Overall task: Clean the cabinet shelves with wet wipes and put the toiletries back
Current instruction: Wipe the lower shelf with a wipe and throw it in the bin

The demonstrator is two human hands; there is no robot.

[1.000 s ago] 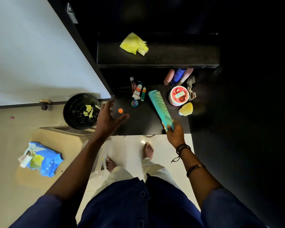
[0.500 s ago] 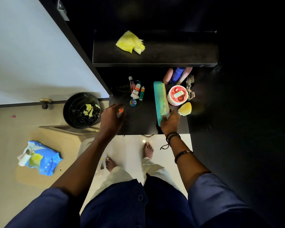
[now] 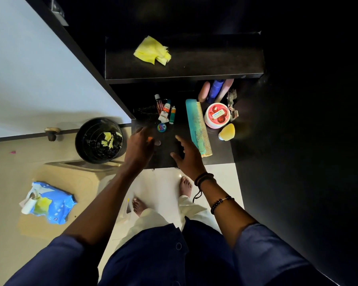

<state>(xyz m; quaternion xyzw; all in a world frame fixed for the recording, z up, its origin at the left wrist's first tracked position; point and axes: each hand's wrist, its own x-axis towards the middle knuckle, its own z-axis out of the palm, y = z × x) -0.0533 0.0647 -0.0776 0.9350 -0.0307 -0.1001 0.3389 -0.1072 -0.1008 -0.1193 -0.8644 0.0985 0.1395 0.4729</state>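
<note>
Dark shelf point(image 3: 194, 65), crumpled yellow wipe point(image 3: 151, 51)

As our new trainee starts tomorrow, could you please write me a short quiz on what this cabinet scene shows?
1. True or false: the yellow wipe lies on the upper shelf.
2. What sits beside the teal comb, on its toothed side? A. red-lidded jar B. folded towel C. hand mirror
3. Which hand holds nothing?
Key: 1 true. 2 A. 3 the right hand, open beside the comb; the left hand grips a small orange-tipped item.
</note>
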